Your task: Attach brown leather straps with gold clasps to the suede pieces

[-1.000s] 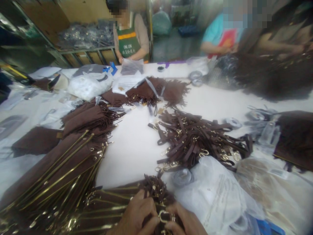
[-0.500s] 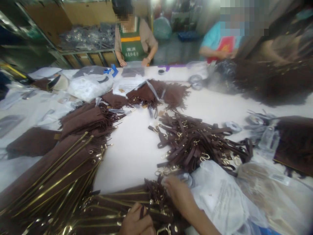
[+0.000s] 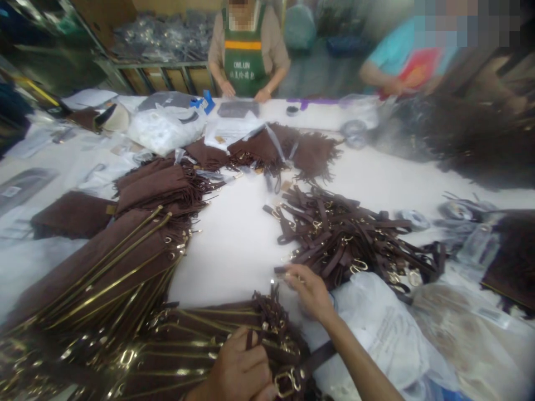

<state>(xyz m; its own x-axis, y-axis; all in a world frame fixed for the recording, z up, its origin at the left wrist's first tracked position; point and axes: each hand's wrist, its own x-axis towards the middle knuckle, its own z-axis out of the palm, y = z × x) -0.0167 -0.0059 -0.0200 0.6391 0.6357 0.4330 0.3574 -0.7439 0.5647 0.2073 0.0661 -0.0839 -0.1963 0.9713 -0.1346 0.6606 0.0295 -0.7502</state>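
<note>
My left hand [image 3: 240,365] is closed low in the view, with a narrow dark brown strip [image 3: 249,338] poking up between its fingers. Beside it lies a wider brown strap [image 3: 315,359] with a gold buckle [image 3: 285,383]. My right hand [image 3: 309,289] pinches a short brown wrist strap [image 3: 282,270] with a small metal fitting at the end, above the white table [image 3: 225,239]. Brown pouches with gold zippers [image 3: 196,356] are stacked beneath my left hand. Just beyond my right hand spreads a pile of brown wrist straps [image 3: 346,234] with gold clasps.
More zippered pouches [image 3: 96,262] fan out at left, with folded fringed pieces [image 3: 154,184] behind. White plastic bags [image 3: 376,328] lie at right. A fringed bundle [image 3: 288,147] sits farther back. Across the table stands a person in a green apron [image 3: 244,61]; others work at far right.
My right hand has moved up and slightly right, away from the pouch stack, with a strap in its fingers. The left hand has risen slightly, still closed. The camera view has shifted.
</note>
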